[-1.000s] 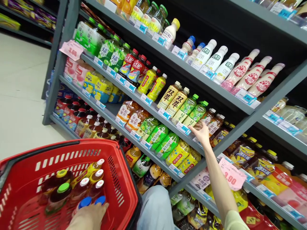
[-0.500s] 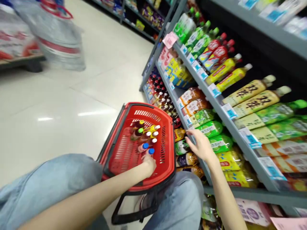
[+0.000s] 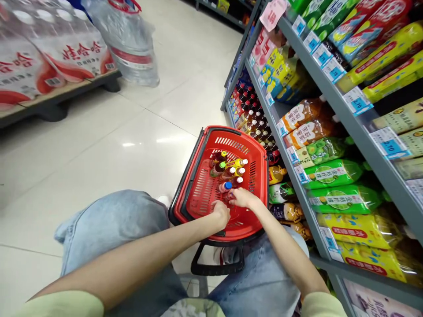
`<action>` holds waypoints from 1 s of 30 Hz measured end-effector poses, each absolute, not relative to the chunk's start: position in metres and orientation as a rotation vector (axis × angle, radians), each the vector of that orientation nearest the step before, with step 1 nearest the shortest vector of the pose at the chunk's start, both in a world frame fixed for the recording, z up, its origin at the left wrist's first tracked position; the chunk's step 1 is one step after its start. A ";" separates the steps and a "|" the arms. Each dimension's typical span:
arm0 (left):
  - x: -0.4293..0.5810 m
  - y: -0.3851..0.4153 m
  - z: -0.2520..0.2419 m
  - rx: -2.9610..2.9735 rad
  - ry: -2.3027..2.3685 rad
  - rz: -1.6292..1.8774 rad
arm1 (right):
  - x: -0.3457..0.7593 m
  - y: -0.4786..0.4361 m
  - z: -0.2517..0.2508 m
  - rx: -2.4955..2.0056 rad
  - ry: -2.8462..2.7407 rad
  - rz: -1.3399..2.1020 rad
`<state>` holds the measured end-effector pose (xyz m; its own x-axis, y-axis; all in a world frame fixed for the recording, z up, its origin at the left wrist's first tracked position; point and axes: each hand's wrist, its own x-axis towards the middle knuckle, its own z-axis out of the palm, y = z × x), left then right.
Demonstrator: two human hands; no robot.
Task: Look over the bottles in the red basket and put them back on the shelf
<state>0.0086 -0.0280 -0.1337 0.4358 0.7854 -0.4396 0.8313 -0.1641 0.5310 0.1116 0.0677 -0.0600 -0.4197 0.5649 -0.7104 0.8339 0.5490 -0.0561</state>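
Observation:
Between my knees stands a red shopping basket (image 3: 211, 143) with several small bottles upright inside. A bottle with a blue cap (image 3: 225, 186) is at the near end of the group; others have a green cap (image 3: 222, 165), a yellow cap (image 3: 224, 153) or white caps (image 3: 239, 180). Over the near part of the basket, my right hand (image 3: 240, 197) has its fingers closed around the top of a small bottle (image 3: 228, 194), mostly hidden by them. Just left of it and lower, my left hand (image 3: 220, 212) hovers with fingers loosely bent and apart, nothing visible in them.
On the right, a grey shelf rack (image 3: 302, 187) holds rows of drink bottles with price tags (image 3: 390, 141). At the upper left, shrink-wrapped water packs (image 3: 76, 48) rest on a low pallet (image 3: 66, 94), beside a large wrapped water jug (image 3: 134, 57). The basket's black handle (image 3: 216, 268) hangs toward me.
My right hand has moved from the shelf edge into the basket, to the near blue-capped bottle. My left hand has come away from that bottle. The view has shifted, placing the basket farther right.

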 end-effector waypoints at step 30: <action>-0.047 0.031 -0.042 1.963 1.475 -0.129 | 0.107 0.053 -0.067 1.327 2.405 -0.407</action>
<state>-0.0473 0.0312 -0.0418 0.3561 0.8176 -0.4525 0.8835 -0.1369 0.4479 0.1069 0.0534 -0.0673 -0.4925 0.7483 -0.4444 0.8529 0.5167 -0.0753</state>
